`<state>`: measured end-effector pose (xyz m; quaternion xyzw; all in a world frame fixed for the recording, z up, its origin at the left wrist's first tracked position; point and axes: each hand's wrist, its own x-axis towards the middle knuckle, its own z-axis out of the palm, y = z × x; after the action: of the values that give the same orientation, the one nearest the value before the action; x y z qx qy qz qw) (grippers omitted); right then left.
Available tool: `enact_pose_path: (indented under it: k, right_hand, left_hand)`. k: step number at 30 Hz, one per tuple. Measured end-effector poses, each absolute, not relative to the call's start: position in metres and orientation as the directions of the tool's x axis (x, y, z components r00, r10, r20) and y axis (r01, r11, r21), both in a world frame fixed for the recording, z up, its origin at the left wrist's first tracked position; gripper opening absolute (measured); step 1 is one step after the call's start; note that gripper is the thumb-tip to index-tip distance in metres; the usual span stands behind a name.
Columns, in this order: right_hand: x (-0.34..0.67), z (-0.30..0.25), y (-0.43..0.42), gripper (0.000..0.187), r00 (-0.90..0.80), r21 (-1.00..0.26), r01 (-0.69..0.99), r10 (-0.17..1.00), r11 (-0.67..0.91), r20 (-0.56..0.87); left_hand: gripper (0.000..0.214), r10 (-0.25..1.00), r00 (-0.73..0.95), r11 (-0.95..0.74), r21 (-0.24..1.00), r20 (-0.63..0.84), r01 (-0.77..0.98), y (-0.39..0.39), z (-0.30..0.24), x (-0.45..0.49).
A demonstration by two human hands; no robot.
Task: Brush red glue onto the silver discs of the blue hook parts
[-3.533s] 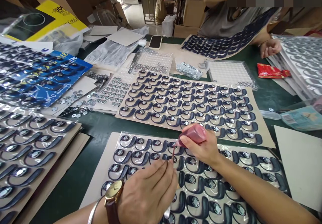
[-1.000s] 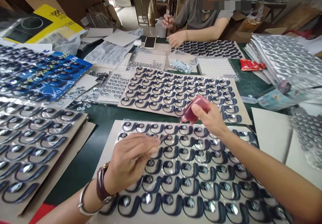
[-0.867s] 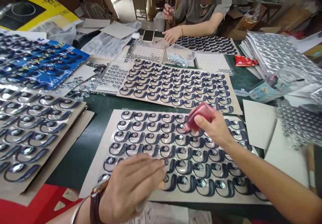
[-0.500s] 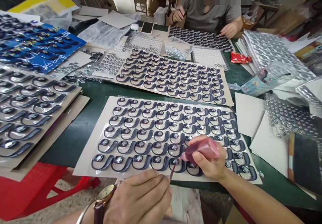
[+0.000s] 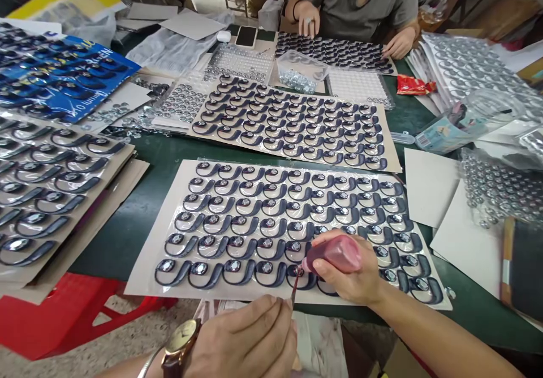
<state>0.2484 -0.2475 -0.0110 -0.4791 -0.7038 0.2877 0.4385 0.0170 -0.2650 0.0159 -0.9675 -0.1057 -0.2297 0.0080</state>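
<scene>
My right hand (image 5: 354,276) grips a small dark-red squeeze bottle (image 5: 335,253), its nozzle pointing left at a piece in the bottom row of the nearest card. My left hand (image 5: 250,341), with a wristwatch, pinches a thin stick (image 5: 293,288) whose tip meets the bottle's nozzle. Below them lies a cardboard sheet (image 5: 148,253) under clear film, covered with rows of dark hook-shaped pieces with shiny round centres.
A second filled card (image 5: 392,160) lies behind, more cards are stacked at left (image 5: 59,185). Across the green table (image 5: 127,231) a person's hands (image 5: 307,24) rest on another card. Blank cards (image 5: 428,194), bags of shiny studs (image 5: 496,194), a phone (image 5: 246,35) and a red stool (image 5: 63,316) surround.
The view has dropped back toward the near table edge. Both hands came from the card's top rows to its bottom row, stick tip and bottle nozzle together. The person opposite laid both hands on their card.
</scene>
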Motion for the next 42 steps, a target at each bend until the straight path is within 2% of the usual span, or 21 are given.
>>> enact_pose_path:
  k: [7, 18, 25, 28, 31, 37, 42]
  right_hand:
    - [0.249, -0.011, -0.249, 0.020, -0.111, -0.789, 0.475, 0.916, 0.389, 0.385]
    - [0.250, -0.006, -0.249, 0.011, -0.054, -0.764, 0.502, 0.897, 0.404, 0.439]
    - [0.249, -0.008, -0.247, 0.004, -0.077, -0.771, 0.510, 0.914, 0.380, 0.399]
    - [0.250, -0.008, -0.246, 0.005, -0.081, -0.757, 0.521, 0.906, 0.394, 0.416]
    - [0.252, -0.006, -0.246, 0.006, -0.071, -0.735, 0.557, 0.903, 0.388, 0.423]
    - [0.252, -0.003, -0.246, 0.006, -0.047, -0.747, 0.548, 0.905, 0.377, 0.422]
    - [0.251, -0.004, -0.246, 0.006, -0.043, -0.769, 0.509, 0.904, 0.387, 0.426]
  left_hand:
    - [0.019, 0.246, 0.869, -0.967, 0.052, 0.429, 0.248, -0.264, 0.015, 0.018]
    - [0.018, 0.276, 0.865, -0.961, 0.098, 0.419, 0.259, -0.269, 0.010, 0.014]
    - [0.018, 0.292, 0.858, -0.956, 0.117, 0.423, 0.268, -0.267, 0.011, 0.015]
    - [0.017, 0.297, 0.842, -0.955, 0.153, 0.451, 0.256, -0.261, 0.017, 0.018]
    - [0.026, 0.307, 0.814, -0.950, 0.214, 0.493, 0.229, -0.254, 0.021, 0.021]
    - [0.036, 0.336, 0.826, -0.927, 0.312, 0.452, 0.207, -0.247, 0.023, 0.018]
    - [0.028, 0.348, 0.825, -0.917, 0.344, 0.444, 0.202, -0.247, 0.022, 0.015]
